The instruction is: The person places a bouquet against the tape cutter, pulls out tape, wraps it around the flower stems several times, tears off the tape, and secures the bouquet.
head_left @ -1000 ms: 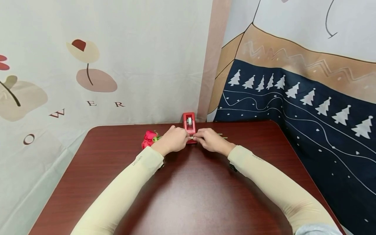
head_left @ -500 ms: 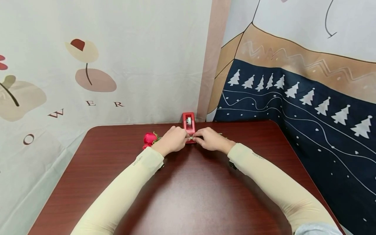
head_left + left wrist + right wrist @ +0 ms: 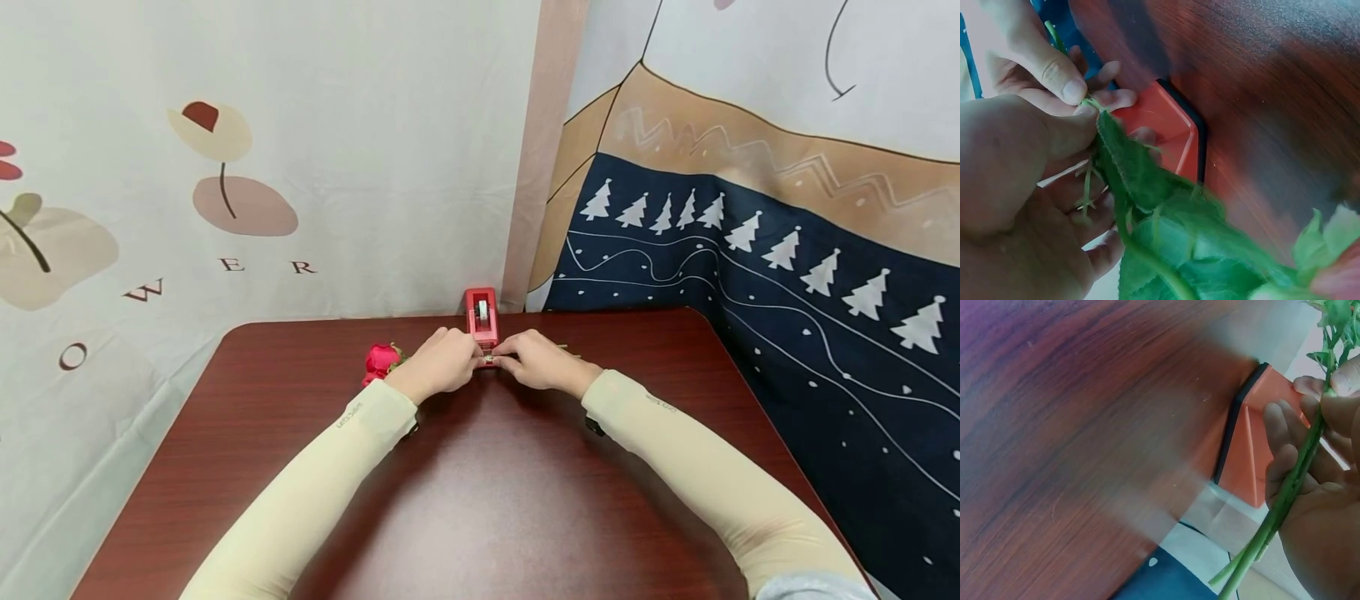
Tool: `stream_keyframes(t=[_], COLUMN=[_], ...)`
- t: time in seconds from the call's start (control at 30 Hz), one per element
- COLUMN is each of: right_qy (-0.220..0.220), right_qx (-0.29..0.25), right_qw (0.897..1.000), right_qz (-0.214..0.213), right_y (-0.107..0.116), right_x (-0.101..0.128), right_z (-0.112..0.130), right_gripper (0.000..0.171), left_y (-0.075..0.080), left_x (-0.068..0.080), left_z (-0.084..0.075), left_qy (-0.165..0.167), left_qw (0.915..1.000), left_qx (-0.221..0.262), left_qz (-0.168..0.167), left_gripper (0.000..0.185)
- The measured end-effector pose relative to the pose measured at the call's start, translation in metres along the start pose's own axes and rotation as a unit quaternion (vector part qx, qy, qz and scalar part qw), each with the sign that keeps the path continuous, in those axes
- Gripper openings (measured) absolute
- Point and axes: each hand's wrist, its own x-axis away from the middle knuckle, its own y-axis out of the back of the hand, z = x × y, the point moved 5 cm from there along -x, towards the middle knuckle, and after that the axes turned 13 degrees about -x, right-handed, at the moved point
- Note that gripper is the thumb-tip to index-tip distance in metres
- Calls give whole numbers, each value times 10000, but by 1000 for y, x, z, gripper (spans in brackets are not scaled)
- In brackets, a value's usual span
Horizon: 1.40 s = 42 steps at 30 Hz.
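A small bunch of red artificial-looking roses lies across both hands, flower heads at the left. My left hand pinches the green stems just below the leaves. Close beside it, thumb tip near thumb tip, my right hand pinches the same bundle of stems; their cut ends stick out past the palm. Directly behind the fingertips stands a red tape dispenser with a roll in its frame. Whether a strip of tape lies between the fingertips is too small to tell.
The dark red-brown wooden table has its far edge just behind the dispenser. A pale printed curtain hangs behind it, and a navy cloth with white trees hangs along the right side.
Both hands have shifted very slightly towards me, still pinching the stems. The rose heads have turned and moved a little. The tape dispenser stays in place.
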Motion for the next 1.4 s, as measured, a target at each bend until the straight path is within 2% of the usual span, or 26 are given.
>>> stream_keyframes(t=[0.13,0.43,0.63,0.77,1.03,1.2,1.4], right_qy=[-76,-129,-282,-329,-650,-1043,-1301], right_qx=[-86,-111,-601,-847,-1086,-1795,-2378], right_qw=[9999,9989,9942,9908,9860,9690,9463], right_qz=[120,434,851,1004,1083,1342,1764], right_y=[-3,-8,-11,-12,-11,-9,-8], right_x=[3,13,18,21,22,19,12], right_z=[1,9,8,5,-1,-5,-10], right_gripper=[23,23,21,22,23,26,32], left_y=[1,4,8,6,5,6,8], left_x=[3,12,19,20,22,24,27], left_z=[-3,-7,-11,-13,-15,-18,-23], left_qy=[-46,-131,-303,-399,-486,-651,-773], left_qw=[10000,9989,9962,9941,9943,9968,9957], left_qx=[84,259,340,523,664,335,-498], left_qz=[14,379,748,863,672,320,-71], left_gripper=[19,18,17,18,18,17,19])
